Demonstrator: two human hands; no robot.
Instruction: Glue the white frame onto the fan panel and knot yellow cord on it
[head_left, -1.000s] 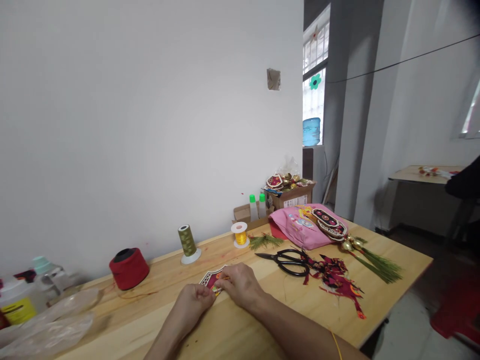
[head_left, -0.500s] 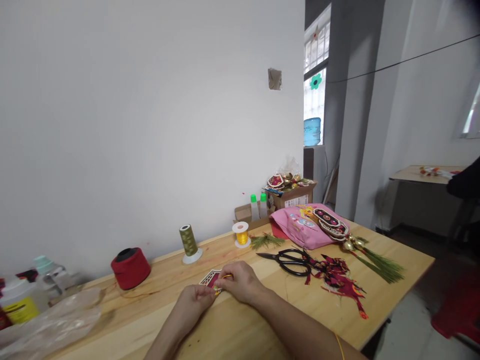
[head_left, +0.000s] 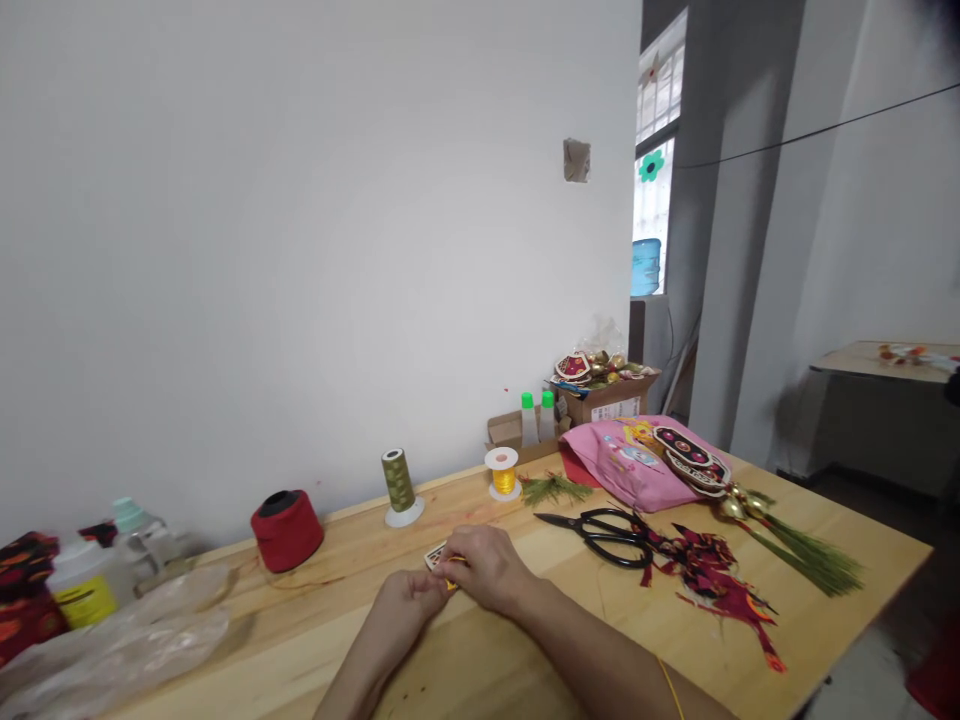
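Both hands meet over the wooden table, fingertips close together. My left hand (head_left: 409, 608) pinches the near edge of a small flat ornament piece (head_left: 432, 556) with a pale patterned border. My right hand (head_left: 489, 568) lies over the same piece, its fingers bent and closed on it, covering most of it. A bit of yellow cord (head_left: 451, 585) shows between the fingertips; which hand grips it is hidden. Right of the hands lie black-handled scissors (head_left: 616, 538) and dark red fabric scraps (head_left: 716, 578).
Behind the hands stand a red thread cone (head_left: 286, 532), an olive thread spool (head_left: 397, 482) and a yellow cord spool (head_left: 503, 476). A pink cloth bag (head_left: 622, 465) bears tasselled ornaments (head_left: 690, 460). At left are a plastic bag (head_left: 150, 635) and bottles (head_left: 90, 580).
My view has turned slightly left, so everything sits further right in the picture. My right hand now covers more of the ornament piece, and the fingertips remain together.
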